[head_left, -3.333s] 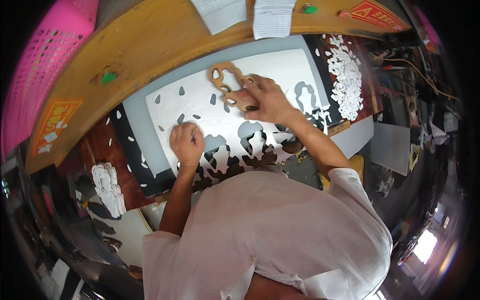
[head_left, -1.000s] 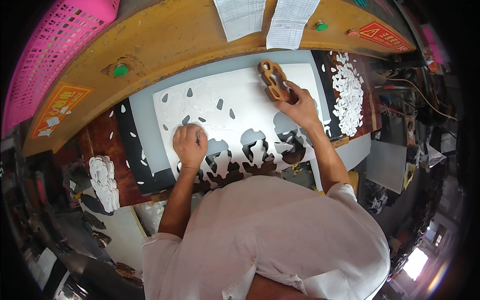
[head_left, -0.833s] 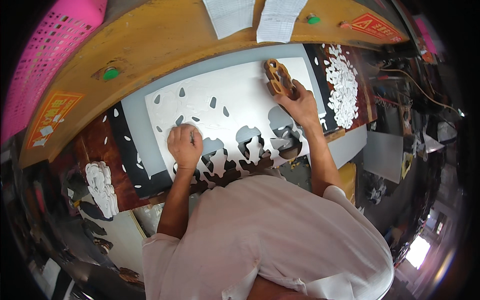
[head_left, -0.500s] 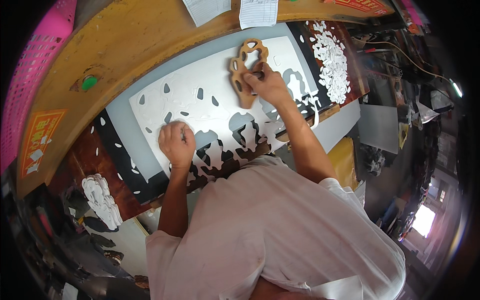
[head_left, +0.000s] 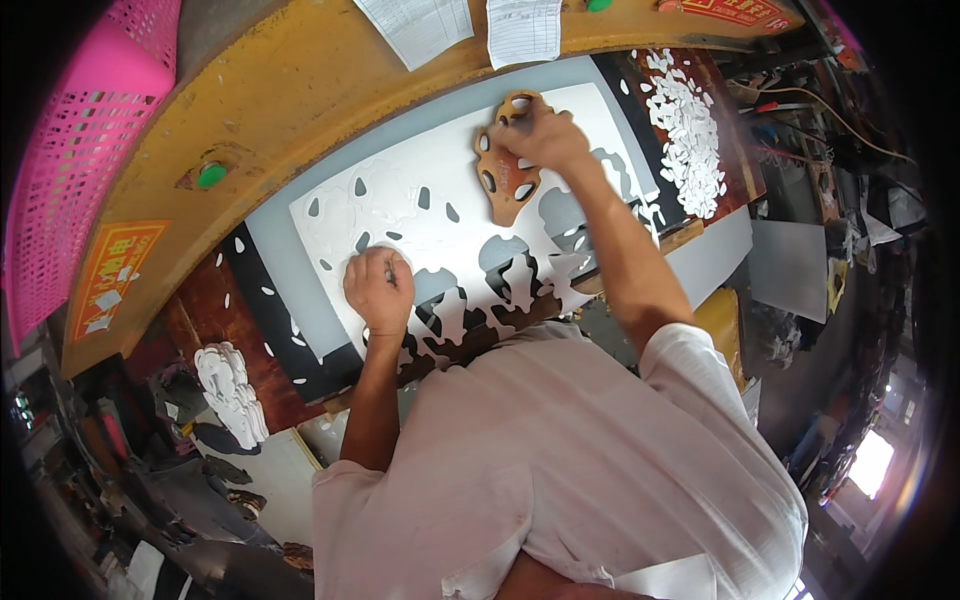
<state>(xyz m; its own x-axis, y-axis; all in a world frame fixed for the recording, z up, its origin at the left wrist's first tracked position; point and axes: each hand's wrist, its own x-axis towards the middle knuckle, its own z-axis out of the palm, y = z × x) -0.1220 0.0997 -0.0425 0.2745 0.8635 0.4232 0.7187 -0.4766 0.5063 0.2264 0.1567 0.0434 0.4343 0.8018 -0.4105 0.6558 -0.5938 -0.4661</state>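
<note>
A brown cutting die [head_left: 508,180] with several oval openings lies on a large white sheet [head_left: 440,220]. My right hand [head_left: 545,138] is over its far end, slightly blurred, with fingers curled onto it. At the sheet's left part my left hand [head_left: 380,288] is closed in a fist. Something small and dark shows between its fingers, too little to make out. Small drop-shaped holes dot the sheet near that hand. Along the near edge, larger cut-outs leave thin white strips, with grey and black surfaces showing through. A grey board [head_left: 280,270] lies beneath the sheet.
Many small white cut pieces [head_left: 690,140] are heaped at the right. A stack of larger white pieces [head_left: 228,390] sits at the left. Behind stands a yellow machine beam [head_left: 270,110] with a green button [head_left: 211,175] and hanging papers [head_left: 525,30]. A pink basket [head_left: 100,130] is far left.
My right hand has shifted from the die's right edge to over its far end. The die has turned slightly and shows more of its brown face. My left hand stays in place on the sheet.
</note>
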